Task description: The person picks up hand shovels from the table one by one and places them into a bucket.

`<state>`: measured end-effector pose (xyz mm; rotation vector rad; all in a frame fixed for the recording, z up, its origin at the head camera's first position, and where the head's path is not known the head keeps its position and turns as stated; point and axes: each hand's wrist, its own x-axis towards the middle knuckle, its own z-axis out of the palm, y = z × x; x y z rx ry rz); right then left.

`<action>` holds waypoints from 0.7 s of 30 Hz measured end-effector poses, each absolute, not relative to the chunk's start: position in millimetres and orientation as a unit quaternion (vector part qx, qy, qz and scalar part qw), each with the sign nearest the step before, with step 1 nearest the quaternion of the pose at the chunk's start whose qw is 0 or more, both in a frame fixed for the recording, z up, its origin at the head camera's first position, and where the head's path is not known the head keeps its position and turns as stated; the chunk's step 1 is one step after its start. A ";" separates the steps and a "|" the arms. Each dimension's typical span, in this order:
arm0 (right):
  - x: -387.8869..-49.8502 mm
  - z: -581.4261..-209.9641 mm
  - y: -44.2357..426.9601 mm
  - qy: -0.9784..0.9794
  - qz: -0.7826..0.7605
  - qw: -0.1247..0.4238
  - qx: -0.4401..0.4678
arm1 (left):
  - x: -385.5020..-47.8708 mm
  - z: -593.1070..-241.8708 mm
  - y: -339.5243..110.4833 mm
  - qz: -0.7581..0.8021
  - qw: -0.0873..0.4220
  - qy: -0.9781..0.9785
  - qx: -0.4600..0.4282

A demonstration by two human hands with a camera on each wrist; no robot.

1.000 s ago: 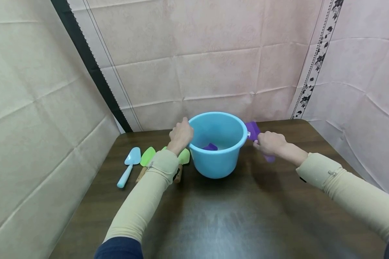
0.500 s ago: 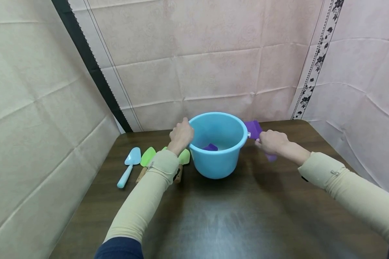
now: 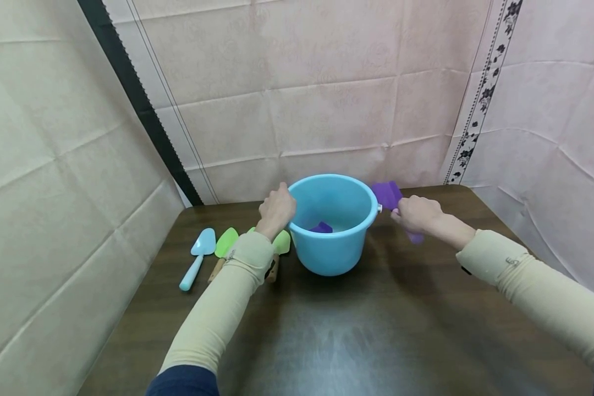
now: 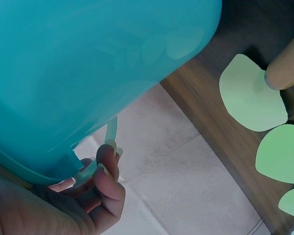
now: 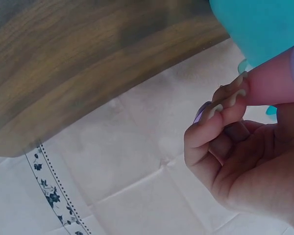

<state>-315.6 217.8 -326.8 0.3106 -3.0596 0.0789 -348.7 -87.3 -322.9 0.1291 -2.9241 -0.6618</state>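
Observation:
A light-blue bucket (image 3: pixel 329 247) stands upright on the table, with a small purple piece (image 3: pixel 322 227) inside it. My left hand (image 3: pixel 277 208) is at the bucket's left rim; in the left wrist view its curled fingers hold the thin blue handle (image 4: pixel 111 129) by the rim. To the right of the bucket, my right hand (image 3: pixel 417 213) grips a purple shovel. Its squarish purple blade (image 3: pixel 387 194) points up and left beside the rim, and the handle end (image 3: pixel 416 237) sticks out below the fist. In the right wrist view the shovel's handle (image 5: pixel 274 81) looks pink.
Left of the bucket lie a light-blue trowel (image 3: pixel 198 258) and several green trowels (image 3: pixel 226 242) with wooden handles, partly hidden by the left forearm. Pale cloth (image 3: pixel 326 121) hangs behind the dark wooden table (image 3: pixel 326 330) and along both sides.
My right hand and the purple shovel have shifted slightly right and up, a little away from the bucket's rim. The left hand keeps its place at the bucket.

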 end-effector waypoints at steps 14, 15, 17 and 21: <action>-319.7 -289.8 223.5 -0.992 0.054 0.050 0.103 | -348.4 -324.5 -88.2 -0.225 0.077 -0.971 0.038; -320.5 -287.4 223.6 -0.991 0.056 0.051 0.107 | -348.4 -324.4 -88.1 -0.226 0.077 -0.970 0.038; -322.4 -283.2 223.1 -0.990 0.061 0.054 0.118 | -348.4 -324.2 -87.9 -0.225 0.077 -0.970 0.038; -325.5 -277.1 220.0 -0.984 0.073 0.058 0.153 | -349.1 -324.0 -87.2 -0.224 0.076 -0.971 0.042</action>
